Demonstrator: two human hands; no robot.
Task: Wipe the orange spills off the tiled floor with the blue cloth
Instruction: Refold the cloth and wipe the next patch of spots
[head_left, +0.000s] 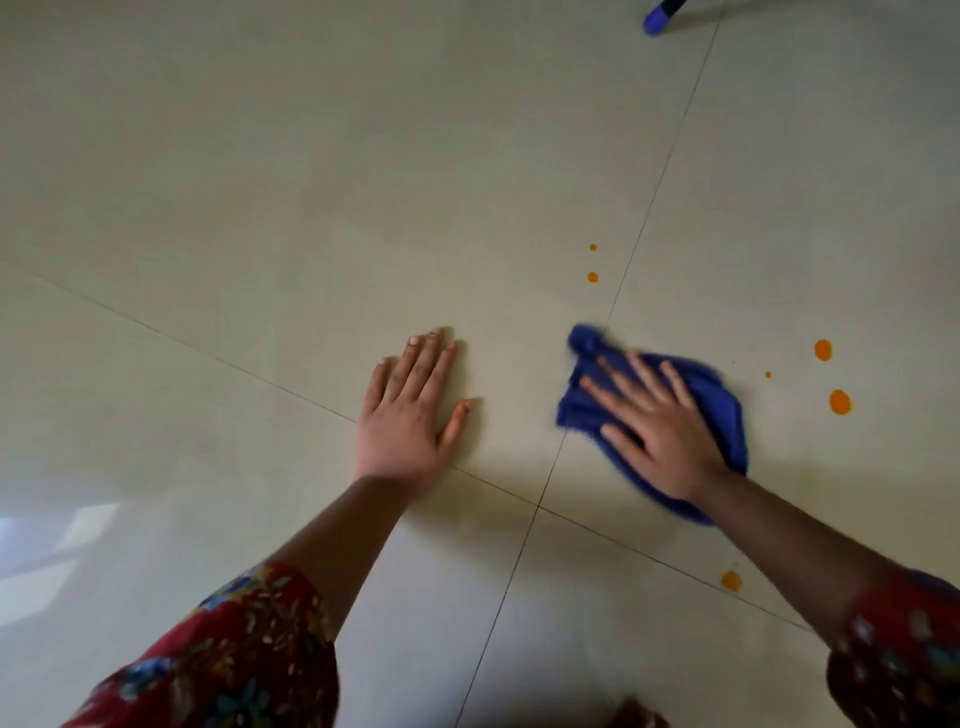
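My right hand (657, 426) presses flat, fingers spread, on the crumpled blue cloth (719, 400) lying on the pale tiled floor (311, 208). My left hand (410, 410) rests flat on the floor to the left, fingers straight, holding nothing. Orange spills dot the tiles: two small drops (592, 277) beyond the cloth, two larger blobs (840, 401) and a tiny speck to its right, and one blob (731, 581) nearer me beside my right forearm.
Dark grout lines (537, 506) cross just below and between my hands. A blue-tipped object (657, 18) lies at the far top right edge. My red patterned sleeves fill the lower corners.
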